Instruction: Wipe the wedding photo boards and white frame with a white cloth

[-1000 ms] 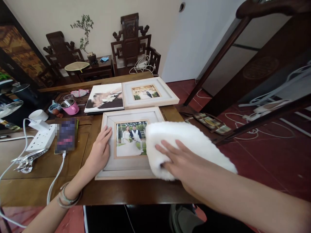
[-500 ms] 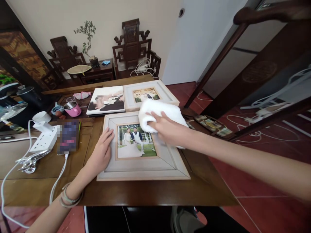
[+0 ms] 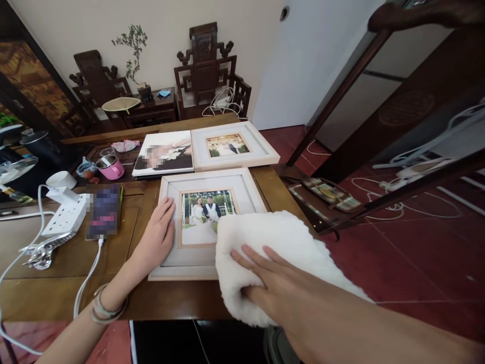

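A framed photo (image 3: 170, 259) in a pale, wide-bordered picture frame lies on the wooden table (image 3: 125, 298). On its left border rests my left hand (image 3: 157, 235), fingers stretched out and flat, a bangle at the wrist. My right hand (image 3: 269, 278) grips a fluffy white cloth (image 3: 280, 232), which covers the lower right part of the picture frame and hangs past the table's edge. Behind lie a second framed photo (image 3: 267, 146) and a photo album (image 3: 170, 162) with a picture on its cover.
To the left are a phone (image 3: 104, 210) on a charging cable, a white power strip (image 3: 66, 215), a pink mug (image 3: 113, 169) and a dark kettle (image 3: 41, 146). A wooden chair (image 3: 341, 91) stands at the right; another chair (image 3: 204, 65) and a bonsai (image 3: 134, 55) are at the back.
My right hand has drawn the white cloth from the frame's upper right toward me, to its lower right corner. My left hand stays on the left border.
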{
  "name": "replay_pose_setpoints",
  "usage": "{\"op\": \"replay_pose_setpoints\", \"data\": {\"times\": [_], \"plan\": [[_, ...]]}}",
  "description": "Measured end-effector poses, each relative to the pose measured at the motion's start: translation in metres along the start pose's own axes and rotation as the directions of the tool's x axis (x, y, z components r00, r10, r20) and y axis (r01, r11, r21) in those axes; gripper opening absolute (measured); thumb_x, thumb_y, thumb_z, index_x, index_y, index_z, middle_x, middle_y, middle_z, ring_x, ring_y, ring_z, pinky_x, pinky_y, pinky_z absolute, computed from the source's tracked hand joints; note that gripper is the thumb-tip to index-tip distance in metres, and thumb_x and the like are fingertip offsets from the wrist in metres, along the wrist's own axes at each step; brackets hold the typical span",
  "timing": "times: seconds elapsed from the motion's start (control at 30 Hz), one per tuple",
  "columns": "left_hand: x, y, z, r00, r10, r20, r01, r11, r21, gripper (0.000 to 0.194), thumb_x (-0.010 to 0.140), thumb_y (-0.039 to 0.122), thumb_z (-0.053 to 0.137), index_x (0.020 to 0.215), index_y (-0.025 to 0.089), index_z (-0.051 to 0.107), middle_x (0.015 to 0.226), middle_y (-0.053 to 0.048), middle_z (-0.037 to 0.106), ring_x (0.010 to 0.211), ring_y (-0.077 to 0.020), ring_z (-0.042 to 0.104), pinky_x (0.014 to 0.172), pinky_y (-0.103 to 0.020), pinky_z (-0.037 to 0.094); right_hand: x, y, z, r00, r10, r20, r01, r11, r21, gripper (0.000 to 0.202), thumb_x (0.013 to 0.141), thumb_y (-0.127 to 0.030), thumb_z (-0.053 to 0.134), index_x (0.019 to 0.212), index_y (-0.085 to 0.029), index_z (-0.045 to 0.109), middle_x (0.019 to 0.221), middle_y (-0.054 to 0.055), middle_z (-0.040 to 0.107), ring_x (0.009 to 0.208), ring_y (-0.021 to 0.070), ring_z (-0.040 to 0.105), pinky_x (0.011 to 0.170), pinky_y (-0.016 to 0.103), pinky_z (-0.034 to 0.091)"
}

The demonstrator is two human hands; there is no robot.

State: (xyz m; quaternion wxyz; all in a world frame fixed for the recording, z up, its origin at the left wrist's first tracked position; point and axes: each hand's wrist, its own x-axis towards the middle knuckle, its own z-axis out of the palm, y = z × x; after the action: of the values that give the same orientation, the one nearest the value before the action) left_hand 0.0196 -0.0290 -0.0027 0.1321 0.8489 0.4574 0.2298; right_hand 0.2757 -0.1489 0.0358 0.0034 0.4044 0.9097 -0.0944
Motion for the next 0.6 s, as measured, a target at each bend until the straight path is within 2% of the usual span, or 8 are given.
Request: {"op": "replay_pose_setpoints", "data": {"times": [0.07, 0.17, 0.27, 0.37, 0.47, 0.6], "plan": [[0.0, -0.001, 0.0, 1.0, 0.011, 0.002, -0.01, 1.0, -0.006, 0.045, 0.096, 0.023, 0.032, 0.139, 0.014, 0.042, 0.147, -0.014, 0.041, 0.142, -0.025, 0.026, 0.116, -0.05, 0.023, 0.009, 0.006, -0.004, 0.998, 0.047, 0.033, -0.048, 0.999, 0.02, 0.033, 0.068, -0.013, 0.061, 0.1, -0.017, 0.069, 0.143, 0.019, 0.044, 0.132, 0.041, 0.036, 0.104, 0.058, 0.034], [-0.001, -0.002, -0.001, 1.0, 0.027, -0.003, -0.027, 0.999, -0.017, 0.045, 0.096, 0.022, 0.032, 0.139, 0.015, 0.042, 0.147, -0.013, 0.041, 0.142, -0.0249, 0.026, 0.116, -0.05, 0.024, 0.033, 0.031, -0.012, 0.998, 0.064, -0.001, -0.064, 0.997, -0.038, 0.047, 0.063, -0.005, 0.058, 0.109, -0.009, 0.065, 0.147, 0.024, 0.034, 0.137, 0.0417, 0.024, 0.108, 0.059, 0.025], [-0.002, -0.004, -0.001, 0.998, 0.056, -0.007, -0.056, 0.998, -0.029, 0.045, 0.095, 0.021, 0.032, 0.14, 0.016, 0.041, 0.147, -0.014, 0.04, 0.143, -0.0245, 0.025, 0.116, -0.05, 0.024, 0.063, 0.066, -0.018, 0.988, 0.089, -0.124, -0.11, 0.978, -0.175, 0.052, 0.066, 0.003, 0.051, 0.117, -0.006, 0.061, 0.149, 0.025, 0.03, 0.138, 0.038, 0.022, 0.11, 0.055, 0.024], [-0.002, -0.005, -0.001, 0.998, 0.061, -0.002, -0.061, 0.998, -0.028, 0.045, 0.095, 0.019, 0.032, 0.14, 0.015, 0.041, 0.148, -0.014, 0.039, 0.143, -0.0244, 0.025, 0.116, -0.05, 0.024, 0.087, 0.089, -0.021, 0.985, 0.074, -0.154, -0.118, 0.946, -0.302, 0.052, 0.068, 0.002, 0.054, 0.119, -0.002, 0.059, 0.148, 0.028, 0.03, 0.137, 0.0422, 0.023, 0.109, 0.058, 0.024], [-0.002, -0.004, -0.001, 0.999, 0.04, -0.003, -0.04, 0.999, -0.024, 0.045, 0.095, 0.019, 0.032, 0.139, 0.014, 0.042, 0.147, -0.014, 0.04, 0.143, -0.0247, 0.025, 0.116, -0.05, 0.024, 0.093, 0.083, -0.021, 0.992, 0.059, -0.114, -0.097, 0.928, -0.361, 0.042, 0.071, 0.0, 0.055, 0.112, -0.004, 0.064, 0.146, 0.028, 0.032, 0.135, 0.045, 0.026, 0.106, 0.061, 0.025], [-0.001, -0.004, 0.001, 1.0, 0.026, -0.005, -0.026, 0.999, -0.026, 0.045, 0.094, 0.019, 0.033, 0.138, 0.012, 0.043, 0.146, -0.015, 0.041, 0.142, -0.0251, 0.025, 0.117, -0.049, 0.024, 0.066, 0.039, -0.012, 0.995, 0.08, -0.059, -0.092, 0.962, -0.258, 0.032, 0.077, -0.008, 0.057, 0.105, -0.013, 0.07, 0.143, 0.023, 0.041, 0.131, 0.0425, 0.037, 0.103, 0.061, 0.03]]}}
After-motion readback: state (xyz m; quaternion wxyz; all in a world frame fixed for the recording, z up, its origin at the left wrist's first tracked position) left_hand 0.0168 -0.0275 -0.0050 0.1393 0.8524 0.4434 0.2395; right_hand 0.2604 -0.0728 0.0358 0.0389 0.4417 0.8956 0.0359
